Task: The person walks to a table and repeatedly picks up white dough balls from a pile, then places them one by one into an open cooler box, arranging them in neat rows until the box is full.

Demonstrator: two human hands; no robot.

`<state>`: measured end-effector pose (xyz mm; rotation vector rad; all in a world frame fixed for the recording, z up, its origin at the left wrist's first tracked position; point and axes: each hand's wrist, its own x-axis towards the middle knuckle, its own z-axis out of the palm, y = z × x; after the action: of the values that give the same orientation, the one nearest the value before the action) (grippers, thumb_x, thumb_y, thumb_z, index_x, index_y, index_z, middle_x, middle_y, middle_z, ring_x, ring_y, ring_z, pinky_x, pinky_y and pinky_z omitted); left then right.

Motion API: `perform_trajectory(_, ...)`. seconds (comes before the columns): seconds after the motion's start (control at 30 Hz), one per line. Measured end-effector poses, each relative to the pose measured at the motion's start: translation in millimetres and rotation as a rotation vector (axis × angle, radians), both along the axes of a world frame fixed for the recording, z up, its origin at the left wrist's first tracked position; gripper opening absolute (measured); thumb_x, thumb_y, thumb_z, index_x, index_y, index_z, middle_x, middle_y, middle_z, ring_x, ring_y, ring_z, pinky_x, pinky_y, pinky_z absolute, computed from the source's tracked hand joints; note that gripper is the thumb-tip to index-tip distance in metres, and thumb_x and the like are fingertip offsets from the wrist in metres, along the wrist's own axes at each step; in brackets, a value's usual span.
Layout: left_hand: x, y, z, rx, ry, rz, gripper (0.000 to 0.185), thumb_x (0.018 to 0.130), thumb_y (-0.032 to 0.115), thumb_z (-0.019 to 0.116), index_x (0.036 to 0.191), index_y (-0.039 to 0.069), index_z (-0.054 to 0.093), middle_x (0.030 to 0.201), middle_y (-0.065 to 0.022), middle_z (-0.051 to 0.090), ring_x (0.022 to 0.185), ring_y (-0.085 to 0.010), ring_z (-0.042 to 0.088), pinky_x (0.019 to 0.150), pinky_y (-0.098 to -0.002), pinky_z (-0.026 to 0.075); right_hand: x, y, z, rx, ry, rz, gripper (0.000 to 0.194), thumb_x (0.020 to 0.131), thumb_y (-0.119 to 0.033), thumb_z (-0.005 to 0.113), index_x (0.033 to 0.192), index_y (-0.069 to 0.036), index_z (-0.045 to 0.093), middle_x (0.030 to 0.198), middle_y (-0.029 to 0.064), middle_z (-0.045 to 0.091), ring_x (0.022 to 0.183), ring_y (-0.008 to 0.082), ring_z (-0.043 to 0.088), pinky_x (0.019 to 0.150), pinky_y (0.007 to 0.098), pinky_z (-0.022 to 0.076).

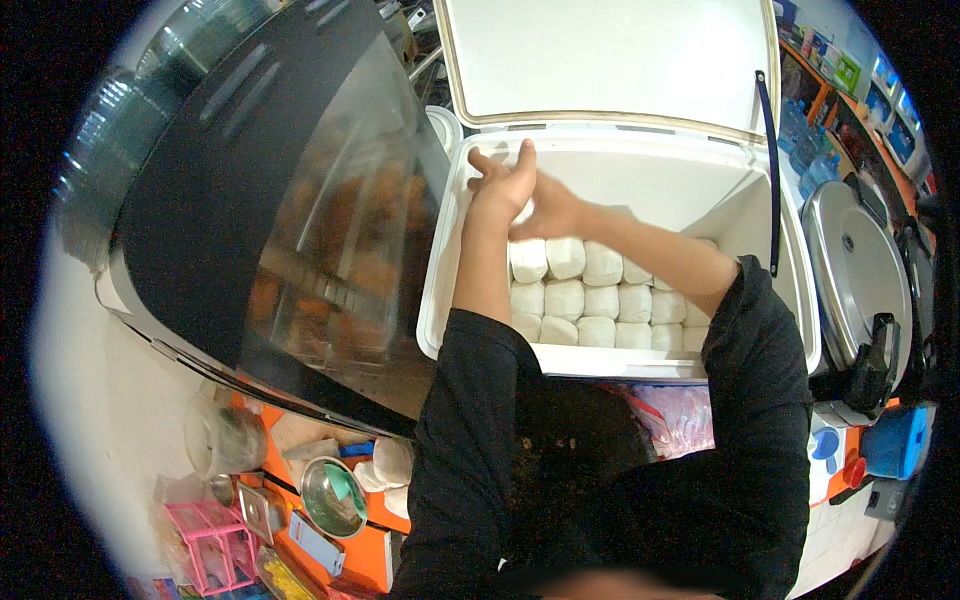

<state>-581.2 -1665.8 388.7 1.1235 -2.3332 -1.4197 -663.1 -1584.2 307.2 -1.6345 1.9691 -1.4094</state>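
Observation:
My left hand and my right hand are close together above the back left part of an open white cooler box. The left thumb points up and its fingers spread to the left. A small white patch shows between the two hands; whether it is a held thing or the box behind cannot be made out. The right hand is partly hidden behind the left one. Below them, rows of rounded white wrapped bundles are packed inside the box, some covered by my right forearm.
The cooler lid stands raised behind, with a black strap at its right. A dark glass-fronted cabinet adjoins on the left. A steel pot lid is at the right. Lower left are a metal bowl and a pink basket.

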Motion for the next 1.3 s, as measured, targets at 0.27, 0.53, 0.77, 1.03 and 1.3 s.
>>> perform_trajectory(0.27,7.4,6.8,6.0,-0.278,0.010,-0.041,0.081,0.093,0.059,0.038,0.145,0.000,0.018,0.134,-0.0386,0.043,0.129,-0.0487,0.041,0.111,-0.0464,0.031,104.1,28.1,-101.3,0.800,0.220,-0.165,0.083,0.078,-0.046,0.067,0.143,-0.008,0.034,0.145,0.0253,0.032,0.126,0.0391,0.043,0.098,0.0516,0.0409)
perform_trajectory(0.53,10.4,9.0,6.9,-0.316,-0.014,-0.100,0.076,0.094,0.060,0.035,0.141,0.001,0.029,0.134,-0.0354,0.046,0.130,-0.0459,0.043,0.111,-0.0446,0.031,81.7,39.4,-131.1,0.663,1.104,0.257,0.078,0.085,-0.053,0.058,0.149,-0.019,0.029,0.151,0.0111,0.031,0.136,0.0291,0.033,0.106,0.0450,0.0286)
perform_trajectory(0.77,6.0,7.4,3.5,-0.306,-0.018,-0.185,0.072,0.095,0.059,0.035,0.139,0.002,0.036,0.135,-0.0339,0.047,0.130,-0.0450,0.043,0.110,-0.0447,0.031,67.3,19.5,-105.6,0.745,0.931,0.245,0.072,0.085,-0.054,0.060,0.146,-0.027,0.033,0.147,0.0134,0.033,0.131,0.0337,0.037,0.100,0.0507,0.0355)
perform_trajectory(1.03,-10.6,-14.1,-18.8,-0.425,0.160,-0.255,0.056,0.096,0.054,0.041,0.118,0.004,0.055,0.114,-0.0300,0.062,0.112,-0.0450,0.057,0.097,-0.0467,0.043,85.5,116.2,112.4,0.701,0.819,-0.227,0.039,0.091,-0.029,0.059,0.123,-0.008,0.053,0.117,0.0163,0.059,0.099,0.0347,0.064,0.081,0.0443,0.0519)
perform_trajectory(1.3,-5.2,15.7,-17.9,-0.279,0.111,-0.665,0.044,0.094,0.038,0.059,0.127,0.010,0.052,0.098,-0.0094,0.065,0.087,-0.0164,0.063,0.074,-0.0306,0.049,238.1,385.9,99.5,0.446,-0.489,-0.087,0.027,0.093,-0.016,0.057,0.118,-0.004,0.055,0.094,0.0142,0.062,0.084,0.0262,0.063,0.072,0.0353,0.0508)
